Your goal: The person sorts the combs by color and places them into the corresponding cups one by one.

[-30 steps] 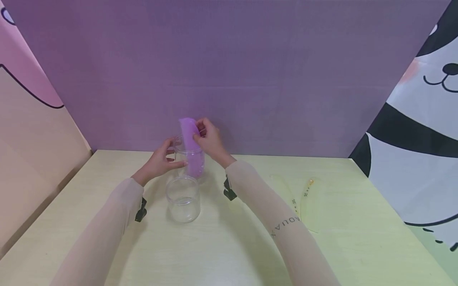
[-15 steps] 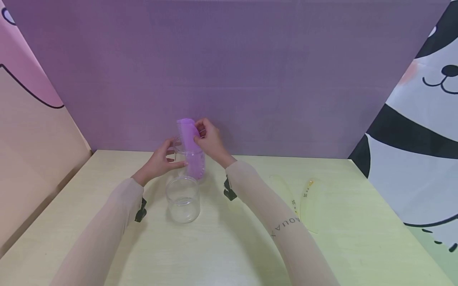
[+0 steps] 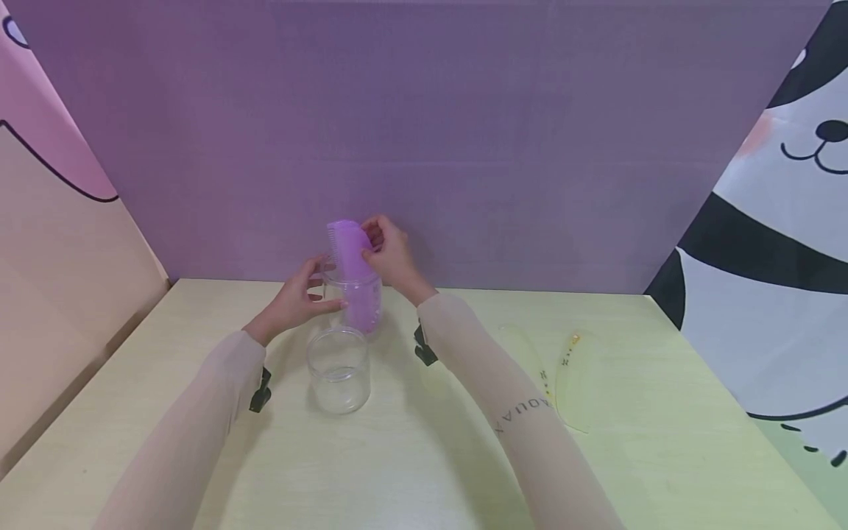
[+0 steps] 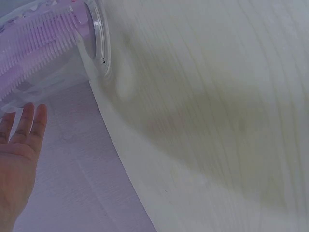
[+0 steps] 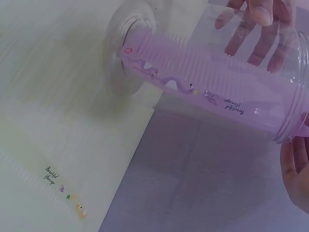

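A purple comb [image 3: 352,250] stands upright inside a clear jar [image 3: 333,309], its upper end above the rim and its teeth facing left. My right hand [image 3: 392,254] pinches the comb's upper right edge between thumb and fingers. Spread around the jar's left side, my left hand [image 3: 291,302] holds it with the thumb in front and the fingers behind. Through the clear wall in the right wrist view, the left fingers [image 5: 260,43] show beyond the printed comb [image 5: 193,82]. The left wrist view has the fingertips [image 4: 39,113] right at the jar's side.
A second clear jar [image 3: 339,379] stands just in front of the held one. To the right, pale yellow see-through combs [image 3: 571,375] lie on the table [image 3: 424,471]. A purple panel [image 3: 424,147] rises behind the table's back edge.
The purple comb has turned slightly, so its teeth now show along its left edge. My right hand has shifted a little to the right with it; the left hand and both jars have stayed put.
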`<action>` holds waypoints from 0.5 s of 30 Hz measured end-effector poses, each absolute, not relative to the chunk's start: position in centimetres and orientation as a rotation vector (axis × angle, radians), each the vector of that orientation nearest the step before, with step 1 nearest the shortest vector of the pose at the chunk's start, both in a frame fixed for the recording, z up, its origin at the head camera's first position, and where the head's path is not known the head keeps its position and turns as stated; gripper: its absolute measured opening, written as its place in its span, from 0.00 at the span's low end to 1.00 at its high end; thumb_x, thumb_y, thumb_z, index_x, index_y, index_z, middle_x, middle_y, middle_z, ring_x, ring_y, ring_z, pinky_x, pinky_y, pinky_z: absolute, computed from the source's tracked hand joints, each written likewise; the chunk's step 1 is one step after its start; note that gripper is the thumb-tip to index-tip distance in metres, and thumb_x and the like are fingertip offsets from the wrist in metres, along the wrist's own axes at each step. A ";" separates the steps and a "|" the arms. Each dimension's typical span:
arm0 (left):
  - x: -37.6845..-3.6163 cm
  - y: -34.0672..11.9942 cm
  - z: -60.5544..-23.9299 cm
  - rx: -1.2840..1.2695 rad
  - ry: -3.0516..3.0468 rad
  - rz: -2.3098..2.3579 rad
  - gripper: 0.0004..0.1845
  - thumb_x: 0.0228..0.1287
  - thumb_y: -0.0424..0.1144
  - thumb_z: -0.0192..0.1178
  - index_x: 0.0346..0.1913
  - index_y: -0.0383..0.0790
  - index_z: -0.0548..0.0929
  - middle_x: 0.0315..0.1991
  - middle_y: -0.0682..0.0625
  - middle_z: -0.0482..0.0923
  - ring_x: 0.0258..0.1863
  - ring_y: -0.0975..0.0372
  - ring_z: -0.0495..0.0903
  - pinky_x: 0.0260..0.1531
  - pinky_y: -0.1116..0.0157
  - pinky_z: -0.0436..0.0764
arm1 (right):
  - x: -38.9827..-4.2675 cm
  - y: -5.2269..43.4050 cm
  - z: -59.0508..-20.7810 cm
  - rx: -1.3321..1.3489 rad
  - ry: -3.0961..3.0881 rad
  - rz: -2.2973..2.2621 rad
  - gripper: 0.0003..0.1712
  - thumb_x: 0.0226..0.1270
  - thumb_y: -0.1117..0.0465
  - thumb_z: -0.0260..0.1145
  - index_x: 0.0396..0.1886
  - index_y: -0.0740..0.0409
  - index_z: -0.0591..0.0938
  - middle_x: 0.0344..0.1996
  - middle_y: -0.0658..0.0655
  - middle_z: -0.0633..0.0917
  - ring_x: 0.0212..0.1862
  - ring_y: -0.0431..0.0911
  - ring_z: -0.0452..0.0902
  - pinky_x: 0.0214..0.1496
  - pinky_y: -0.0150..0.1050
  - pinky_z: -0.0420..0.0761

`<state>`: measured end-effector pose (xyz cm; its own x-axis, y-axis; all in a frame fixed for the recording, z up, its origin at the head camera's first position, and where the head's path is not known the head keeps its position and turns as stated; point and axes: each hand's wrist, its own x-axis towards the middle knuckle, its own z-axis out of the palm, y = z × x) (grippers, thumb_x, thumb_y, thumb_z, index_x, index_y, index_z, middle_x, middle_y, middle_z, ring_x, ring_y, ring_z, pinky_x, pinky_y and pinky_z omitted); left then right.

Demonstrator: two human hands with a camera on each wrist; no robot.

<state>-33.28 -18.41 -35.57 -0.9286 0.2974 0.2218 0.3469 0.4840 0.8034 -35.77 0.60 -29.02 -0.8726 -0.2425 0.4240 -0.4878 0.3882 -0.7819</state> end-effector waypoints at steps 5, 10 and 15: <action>-33.1 -18.5 -35.5 -0.595 -2.643 -1.450 0.50 0.50 0.45 0.69 0.69 0.40 0.48 0.66 0.39 0.57 0.62 0.42 0.64 0.55 0.48 0.73 | -36.2 0.7 -29.1 0.647 -2.406 1.473 0.18 0.56 0.76 0.61 0.47 0.63 0.72 0.40 0.61 0.79 0.42 0.48 0.75 0.46 0.33 0.80; -33.2 -18.5 -35.5 -0.600 -2.633 -1.463 0.50 0.48 0.46 0.69 0.69 0.41 0.49 0.67 0.39 0.57 0.62 0.42 0.65 0.55 0.48 0.73 | -36.6 0.7 -29.3 0.654 -2.380 1.495 0.18 0.55 0.77 0.60 0.46 0.64 0.73 0.40 0.61 0.79 0.42 0.49 0.75 0.46 0.33 0.80; -32.1 -18.1 -34.3 -0.607 -2.639 -1.472 0.48 0.51 0.40 0.68 0.69 0.37 0.48 0.66 0.35 0.56 0.61 0.40 0.64 0.55 0.46 0.72 | -36.9 0.7 -29.3 0.652 -2.363 1.507 0.20 0.53 0.78 0.60 0.46 0.65 0.73 0.39 0.62 0.79 0.42 0.50 0.76 0.46 0.34 0.80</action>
